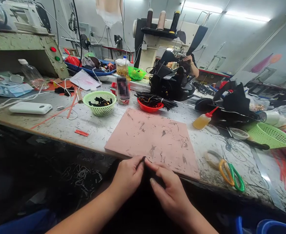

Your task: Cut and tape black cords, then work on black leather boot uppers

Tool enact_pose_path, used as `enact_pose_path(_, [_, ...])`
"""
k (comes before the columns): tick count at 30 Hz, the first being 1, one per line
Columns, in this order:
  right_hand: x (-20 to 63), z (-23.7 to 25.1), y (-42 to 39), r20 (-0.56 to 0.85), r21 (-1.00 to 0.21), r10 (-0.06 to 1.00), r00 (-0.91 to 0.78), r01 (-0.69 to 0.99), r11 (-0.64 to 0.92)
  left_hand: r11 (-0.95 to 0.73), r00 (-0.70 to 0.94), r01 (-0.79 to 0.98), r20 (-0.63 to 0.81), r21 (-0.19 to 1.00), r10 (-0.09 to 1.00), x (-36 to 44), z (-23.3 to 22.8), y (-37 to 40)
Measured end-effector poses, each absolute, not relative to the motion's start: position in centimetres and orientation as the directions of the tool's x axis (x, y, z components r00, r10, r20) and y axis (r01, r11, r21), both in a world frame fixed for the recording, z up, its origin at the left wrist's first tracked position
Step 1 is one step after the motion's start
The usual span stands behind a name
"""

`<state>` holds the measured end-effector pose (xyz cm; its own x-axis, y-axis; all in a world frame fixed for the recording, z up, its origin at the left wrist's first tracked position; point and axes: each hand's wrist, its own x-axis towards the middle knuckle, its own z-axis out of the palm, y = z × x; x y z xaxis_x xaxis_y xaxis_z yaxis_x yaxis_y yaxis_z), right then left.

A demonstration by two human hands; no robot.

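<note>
My left hand (127, 177) and my right hand (168, 191) meet at the near edge of the workbench, fingertips pinched together on a thin black strip (146, 160). Most of the strip is hidden against the dark space below the bench. Just beyond the fingers lies a scuffed pink cutting mat (155, 138). A red bowl (149, 106) with a bundle of black strips sits behind the mat. A green basket (99, 103) with small black pieces stands to its left.
Scissors with yellow and green handles (230, 174) lie right of the mat, a glue bottle (203, 120) behind them. A white power bank (31, 108) lies at left. Another person's hand (189, 60) works at a sewing machine (166, 40) at the back. A green colander (271, 135) sits at right.
</note>
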<state>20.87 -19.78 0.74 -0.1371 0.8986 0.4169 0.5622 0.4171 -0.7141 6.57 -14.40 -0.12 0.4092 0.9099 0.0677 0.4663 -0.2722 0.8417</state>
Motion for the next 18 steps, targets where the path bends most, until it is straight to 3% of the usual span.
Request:
enact_pose_path(7, [20.5,1.3,-19.9,0.487,-0.52,0.834,-0.258,0.682,0.514,-0.346,0.5,0.465,0.081,0.815,0.862,6.3,-0.2,-14.0])
enact_pose_path(10, [20.2,1.1,-20.1,0.457,-0.428,0.837,-0.302,0.75,0.504,-0.341,0.576,0.409,0.05,0.846,0.816,6.0,-0.1,-13.8])
enact_pose_path(15, [20.9,2.2,-20.1,0.255,-0.461,0.915,-0.311,0.793,0.398,-0.123,0.649,0.237,-0.063,0.964,0.758,5.4,-0.6,-13.4])
enact_pose_path(18, [21.1,3.9,-19.5,0.247,-0.454,0.877,-0.412,0.75,0.48,0.035,0.592,0.144,-0.114,0.989,0.798,5.3,-1.1,-13.2])
